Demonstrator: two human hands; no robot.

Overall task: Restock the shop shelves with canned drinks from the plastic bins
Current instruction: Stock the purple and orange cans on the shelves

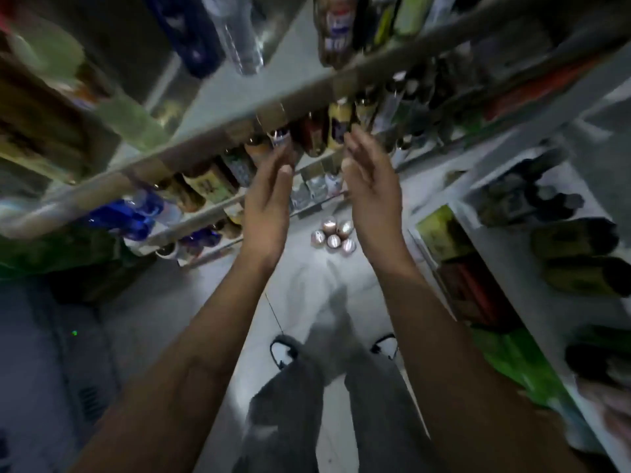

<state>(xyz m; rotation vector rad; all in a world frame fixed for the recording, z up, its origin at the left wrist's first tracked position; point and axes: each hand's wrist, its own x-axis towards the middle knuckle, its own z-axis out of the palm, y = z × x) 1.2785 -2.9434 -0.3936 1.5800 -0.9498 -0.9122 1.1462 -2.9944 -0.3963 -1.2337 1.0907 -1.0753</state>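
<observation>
On the far floor point(239, 302), cans point(333, 237) look stiff, slick, likely weighty: grip their sides; left hand point(268, 206) and right hand point(374, 199) both released

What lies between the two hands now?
Nothing held: in the head view, the gap between left hand and right hand is bare, with cans on the floor below.

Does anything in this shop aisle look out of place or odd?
Yes: a small cluster of cans stands on the floor, between the shelves, rather than on a shelf. No bin shows around them. The shelved drinks are too blurred to judge.
</observation>
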